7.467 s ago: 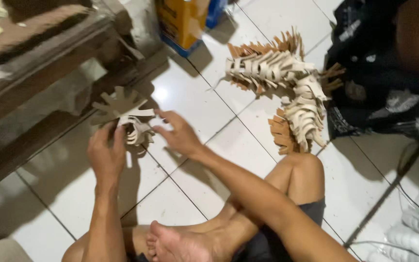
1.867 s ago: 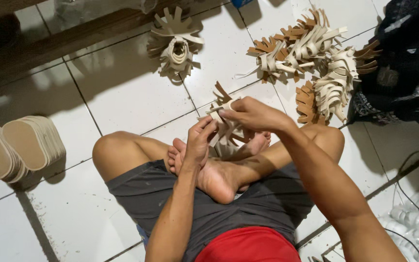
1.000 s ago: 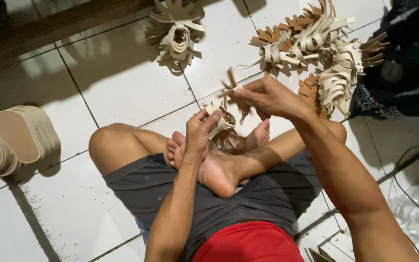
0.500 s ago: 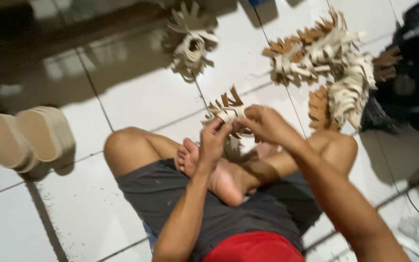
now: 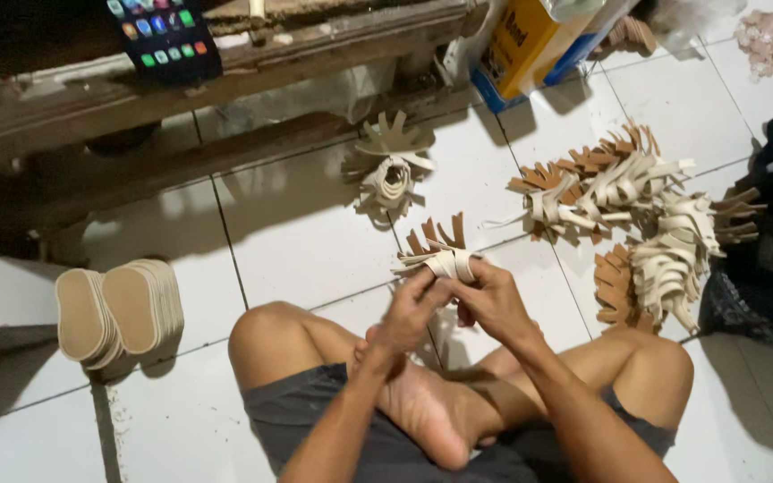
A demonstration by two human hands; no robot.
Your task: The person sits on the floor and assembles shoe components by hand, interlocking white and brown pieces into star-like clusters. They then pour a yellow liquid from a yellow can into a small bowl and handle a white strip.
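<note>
Head view, looking down at a person seated cross-legged on a white tiled floor (image 5: 306,241). Both hands meet just above the crossed feet. Left hand (image 5: 411,309) and right hand (image 5: 492,300) are each closed around a small bundle of cut strap pieces (image 5: 436,255), tan with brown backs; the fingers (image 5: 422,284) pinch its lower end while the pointed tips fan upward. The bundle is lifted clear of the floor, directly in front of the person's knees.

Beyond the bundle, farther from the person, a second fanned bundle (image 5: 391,170) lies alone on the tiles. Right of the held bundle lies a long heap of similar strap pieces (image 5: 637,215). Well to its left, a stack of oval insole blanks (image 5: 118,309) stands on edge. Beyond all of these runs a dark wooden bench (image 5: 225,89) with a phone (image 5: 165,36) propped on it; a yellow-and-blue carton (image 5: 530,40) stands at the bench's right end, its contents not discernible.
</note>
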